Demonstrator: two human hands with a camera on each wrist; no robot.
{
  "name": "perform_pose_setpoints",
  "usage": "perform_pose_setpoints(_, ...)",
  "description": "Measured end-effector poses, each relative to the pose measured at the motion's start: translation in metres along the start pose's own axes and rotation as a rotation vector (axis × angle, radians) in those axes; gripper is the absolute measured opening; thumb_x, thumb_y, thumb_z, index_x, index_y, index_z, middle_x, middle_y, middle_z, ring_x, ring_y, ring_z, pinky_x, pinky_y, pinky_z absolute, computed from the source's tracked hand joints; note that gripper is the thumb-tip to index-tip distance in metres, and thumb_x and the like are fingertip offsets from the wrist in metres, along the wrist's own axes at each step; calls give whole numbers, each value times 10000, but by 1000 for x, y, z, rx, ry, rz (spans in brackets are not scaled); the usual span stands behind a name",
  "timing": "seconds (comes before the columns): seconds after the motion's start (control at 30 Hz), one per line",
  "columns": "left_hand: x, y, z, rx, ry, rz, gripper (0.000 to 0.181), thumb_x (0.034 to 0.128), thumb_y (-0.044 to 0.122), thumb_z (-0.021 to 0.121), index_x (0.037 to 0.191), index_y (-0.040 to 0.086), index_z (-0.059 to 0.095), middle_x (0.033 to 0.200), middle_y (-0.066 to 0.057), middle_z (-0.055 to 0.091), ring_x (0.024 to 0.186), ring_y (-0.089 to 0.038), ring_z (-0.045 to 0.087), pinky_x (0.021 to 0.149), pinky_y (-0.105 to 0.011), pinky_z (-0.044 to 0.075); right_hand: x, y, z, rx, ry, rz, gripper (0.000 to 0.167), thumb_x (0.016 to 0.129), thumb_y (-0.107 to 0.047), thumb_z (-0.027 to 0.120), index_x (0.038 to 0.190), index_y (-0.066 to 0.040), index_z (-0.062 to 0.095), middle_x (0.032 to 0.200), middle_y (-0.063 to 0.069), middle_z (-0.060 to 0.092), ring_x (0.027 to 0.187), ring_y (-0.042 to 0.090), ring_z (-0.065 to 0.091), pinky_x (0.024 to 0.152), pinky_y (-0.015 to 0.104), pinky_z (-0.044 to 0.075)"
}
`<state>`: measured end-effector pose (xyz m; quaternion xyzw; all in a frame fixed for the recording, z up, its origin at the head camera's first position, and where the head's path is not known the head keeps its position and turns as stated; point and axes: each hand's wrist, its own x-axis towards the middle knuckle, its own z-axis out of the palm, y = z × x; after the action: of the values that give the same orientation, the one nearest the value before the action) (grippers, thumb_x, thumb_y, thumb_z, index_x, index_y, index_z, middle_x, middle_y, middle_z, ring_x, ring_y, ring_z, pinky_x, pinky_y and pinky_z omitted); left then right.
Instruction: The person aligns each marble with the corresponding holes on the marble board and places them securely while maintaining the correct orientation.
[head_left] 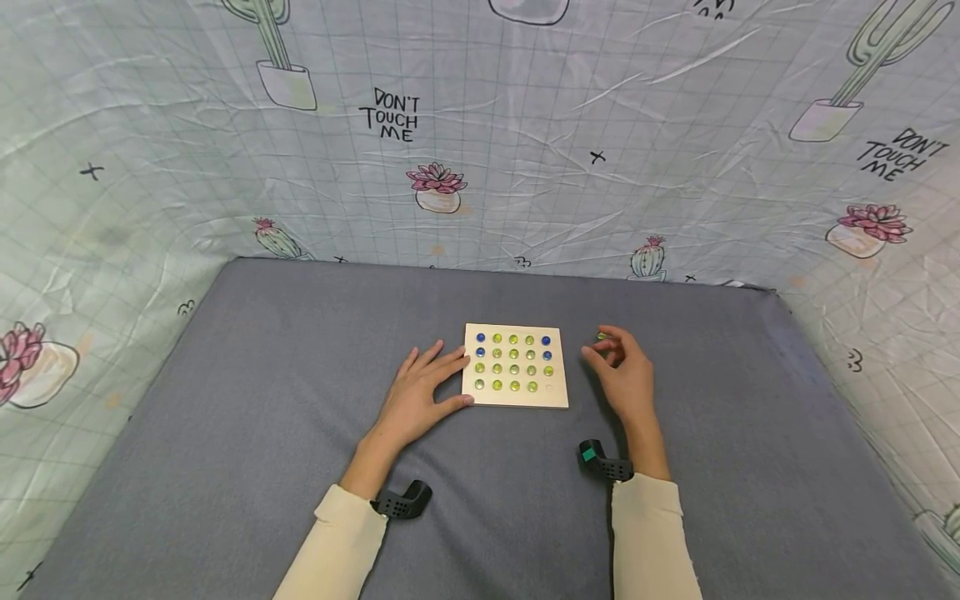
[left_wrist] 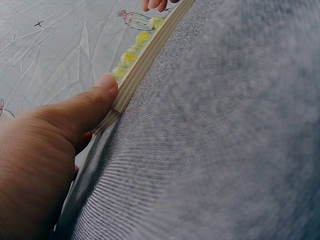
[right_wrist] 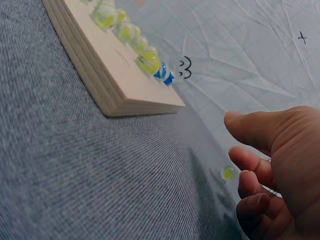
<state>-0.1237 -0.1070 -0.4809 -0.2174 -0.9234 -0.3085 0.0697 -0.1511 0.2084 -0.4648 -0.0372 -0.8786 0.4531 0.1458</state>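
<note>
A pale wooden board (head_left: 517, 398) lies flat on grey cloth, bearing rows of yellow-green glass marbles (head_left: 514, 386) and several blue marbles (head_left: 546, 340) at its far corners. At the near right corner shows a bare round hollow (head_left: 549, 387). My left hand (head_left: 420, 396) spreads along the board's left side, thumb at the near edge and fingertips at the left edge. To the right of the board, my right hand (head_left: 626, 371) has loosely bent fingers, with the thumb apart from them. By its fingertips is a loose yellow-green marble (right_wrist: 228, 173); whether they touch is unclear.
Grey cloth (head_left: 300, 375) covers the table around the board. A hanging sheet printed with cacti (head_left: 525, 167) stands behind and at both sides. Each wrist wears a black band with a camera, the left band (head_left: 405, 502) and the right band (head_left: 606, 462).
</note>
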Motion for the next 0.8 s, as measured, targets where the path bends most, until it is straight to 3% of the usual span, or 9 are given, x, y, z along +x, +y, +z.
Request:
perform_pose_setpoints(0.43, 0, 0, 0, 4, -2, 3, 639, 837, 466, 697, 1372, 149, 554, 1440, 9, 465, 1397, -264, 290, 1180, -464, 79, 3, 10, 1, -59, -39, 65, 531, 895, -205, 703, 1374, -75, 514, 1004, 112, 644, 729, 188, 448, 603, 282, 328)
perform_pose_setpoints(0.8, 0, 0, 0, -3, -3, 2, 637, 838, 458, 699, 1374, 146, 551, 1439, -1, 467, 1398, -267, 287, 1179, -471, 79, 5, 10, 3, -136, -73, 64, 567, 891, -214, 707, 1389, -47, 493, 1101, 154, 506, 738, 223, 410, 639, 339, 318)
